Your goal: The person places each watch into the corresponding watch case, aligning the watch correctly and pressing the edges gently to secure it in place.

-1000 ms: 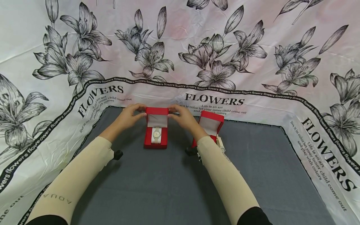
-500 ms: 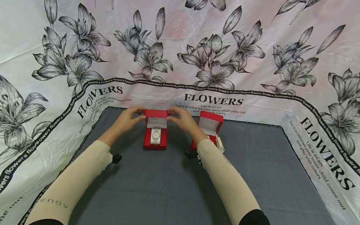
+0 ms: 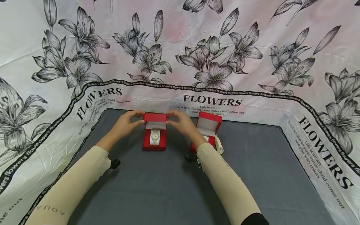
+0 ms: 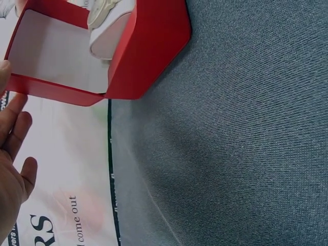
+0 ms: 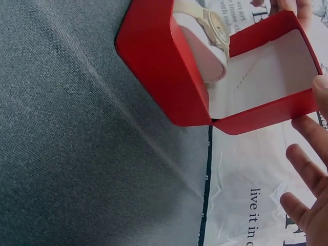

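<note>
A red watch box (image 3: 154, 148) stands on the grey cloth with its lid (image 3: 155, 117) raised and leaning forward. Inside, a pale-strapped watch (image 3: 154, 136) is wrapped round a white cushion (image 5: 205, 48). My left hand (image 3: 123, 125) pinches the lid's left edge, the thumb at the rim and the fingers behind, as the left wrist view shows. At the opposite edge my right hand (image 3: 182, 124) pinches the lid likewise, its lower fingers spread apart in the right wrist view.
A second red watch box (image 3: 211, 117) stands open to the right, partly hidden by my right forearm. Another pale watch (image 3: 219, 145) lies against its right side. Behind the grey cloth (image 3: 166, 187) rises a white flower-printed sheet (image 3: 180, 72).
The lid has swung forward and down between both hands, showing less of its pale lining. Both hands have lowered with it. The second box stays put.
</note>
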A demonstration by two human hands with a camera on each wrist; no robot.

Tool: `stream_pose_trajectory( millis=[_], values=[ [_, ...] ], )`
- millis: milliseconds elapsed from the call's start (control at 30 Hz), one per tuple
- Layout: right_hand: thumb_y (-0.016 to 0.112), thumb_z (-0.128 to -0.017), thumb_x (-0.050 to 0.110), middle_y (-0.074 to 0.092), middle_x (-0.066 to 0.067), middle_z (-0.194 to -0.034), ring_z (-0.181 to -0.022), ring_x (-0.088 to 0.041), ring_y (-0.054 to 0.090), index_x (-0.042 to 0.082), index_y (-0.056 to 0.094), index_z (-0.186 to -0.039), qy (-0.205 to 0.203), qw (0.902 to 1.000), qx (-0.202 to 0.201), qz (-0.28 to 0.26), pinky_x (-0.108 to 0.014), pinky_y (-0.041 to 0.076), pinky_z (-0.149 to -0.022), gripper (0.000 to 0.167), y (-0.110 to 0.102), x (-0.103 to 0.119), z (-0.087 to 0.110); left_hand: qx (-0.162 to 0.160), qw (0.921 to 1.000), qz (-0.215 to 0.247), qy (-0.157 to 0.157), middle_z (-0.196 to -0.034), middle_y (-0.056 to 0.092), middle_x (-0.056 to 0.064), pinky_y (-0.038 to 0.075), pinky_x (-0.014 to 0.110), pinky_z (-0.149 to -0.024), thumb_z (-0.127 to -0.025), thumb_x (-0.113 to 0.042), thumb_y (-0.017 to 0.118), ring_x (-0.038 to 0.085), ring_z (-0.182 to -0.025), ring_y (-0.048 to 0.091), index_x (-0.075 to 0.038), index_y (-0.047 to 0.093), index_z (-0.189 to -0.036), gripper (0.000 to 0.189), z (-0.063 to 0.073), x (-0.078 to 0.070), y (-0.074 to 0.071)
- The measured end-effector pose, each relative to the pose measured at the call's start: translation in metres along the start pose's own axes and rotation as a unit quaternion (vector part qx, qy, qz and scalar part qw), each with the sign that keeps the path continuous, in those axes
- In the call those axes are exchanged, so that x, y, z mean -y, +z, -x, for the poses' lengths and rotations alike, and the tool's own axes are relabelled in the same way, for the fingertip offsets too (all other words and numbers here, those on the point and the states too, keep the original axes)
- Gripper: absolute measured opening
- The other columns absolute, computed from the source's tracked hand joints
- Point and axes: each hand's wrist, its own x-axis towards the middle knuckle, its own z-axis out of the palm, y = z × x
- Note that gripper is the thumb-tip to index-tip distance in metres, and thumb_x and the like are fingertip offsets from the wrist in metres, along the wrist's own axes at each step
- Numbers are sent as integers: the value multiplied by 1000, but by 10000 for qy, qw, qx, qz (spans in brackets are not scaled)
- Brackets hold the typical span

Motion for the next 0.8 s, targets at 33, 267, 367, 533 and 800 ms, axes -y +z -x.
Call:
stream_pose_trajectory(
  millis=[33, 267, 367, 533, 800],
  values=[
    [79, -91, 23, 72, -2, -128, -128, -20, 61, 15, 68, -131, -2, 10000, -8, -21, -43, 42, -112, 42, 0, 0, 1, -1, 10000, -1, -14, -133, 61, 11, 36, 61, -110, -98, -32, 71, 33, -131, 52, -19, 58, -141, 46, 1, 0, 0],
    [79, -91, 20, 70, -2, -131, -128, -22, 60, 15, 68, -133, 83, 9999, -20, -141, -48, 45, -109, 44, 2, 0, 6, -44, 10000, 39, 2, -134, 61, 11, 36, 60, -111, -97, -31, 72, 33, -131, 51, -19, 59, -141, 47, 6, 0, 3],
    [79, -91, 23, 70, -1, -132, -130, -21, 59, 16, 68, -134, 141, 9999, -13, -52, -46, 45, -110, 45, 3, 0, 8, -95, 9999, 75, 25, -133, 61, 10, 36, 60, -111, -97, -29, 72, 32, -131, 51, -19, 60, -140, 46, 7, -1, 4],
    [80, -91, 27, 69, 1, -132, -131, -20, 58, 17, 69, -132, 175, 9998, -43, 55, -42, 45, -109, 44, 3, 1, 10, -184, 9997, 135, 44, -132, 62, 9, 37, 59, -111, -95, -30, 74, 29, -129, 52, -21, 62, -137, 45, 9, -2, 5],
    [79, -91, 32, 67, 5, -135, -138, -23, 49, 25, 70, -132, 292, 9995, -23, 92, -48, 41, -112, 43, 4, 1, 14, -213, 9997, 105, 49, -133, 63, 10, 36, 60, -111, -95, -30, 75, 29, -128, 52, -19, 62, -138, 46, 12, -2, 7]
  ],
)
